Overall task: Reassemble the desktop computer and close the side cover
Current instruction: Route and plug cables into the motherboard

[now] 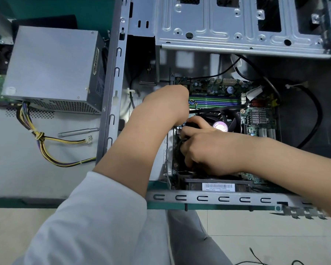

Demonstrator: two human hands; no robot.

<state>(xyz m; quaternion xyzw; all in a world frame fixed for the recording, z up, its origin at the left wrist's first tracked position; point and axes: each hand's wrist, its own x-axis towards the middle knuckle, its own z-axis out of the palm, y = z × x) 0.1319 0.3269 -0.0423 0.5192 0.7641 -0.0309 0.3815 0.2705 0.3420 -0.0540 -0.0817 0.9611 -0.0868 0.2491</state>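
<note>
The open grey computer case [113,88] lies on its side with the motherboard [218,88] exposed. Both hands reach into it at the black CPU cooler fan [225,121] with its pink hub label. My left hand [166,104] is bent at the wrist over the board's left edge beside the green and blue memory slots [214,101]; its fingers are hidden. My right hand [204,150] has its fingers curled round the cooler's black left side. A black flat cable [218,109] runs across above the fan.
The grey power supply [52,67] lies outside the case at left on the light side panel [17,159], with its yellow and black cables [46,148] trailing. A metal rod-like tool [77,131] lies by them. The drive cage [237,23] spans the top. Black cables [317,115] loop at right.
</note>
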